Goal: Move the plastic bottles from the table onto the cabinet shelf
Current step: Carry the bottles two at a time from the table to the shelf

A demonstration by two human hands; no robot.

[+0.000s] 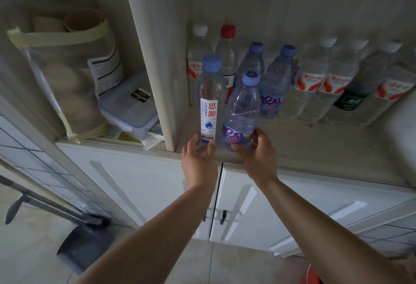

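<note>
My left hand [199, 160] grips the base of a tall clear bottle [210, 94] with a blue cap and a white label. Beside it, my right hand [256, 148] holds the bottom of a shorter clear bottle [242, 108] with a purple cap and a colourful label. Both bottles stand upright at the front left of the cabinet shelf [315, 146]. Behind them a row of several plastic bottles [313, 81] lines the back of the shelf, with white, red and purple caps.
A vertical divider [153, 70] separates the shelf from a left compartment holding a clear bag of paper bowls [67, 76] and a lidded plastic box [128, 108]. White cabinet doors [247, 211] lie below. A dustpan [85, 245] stands on the floor at left.
</note>
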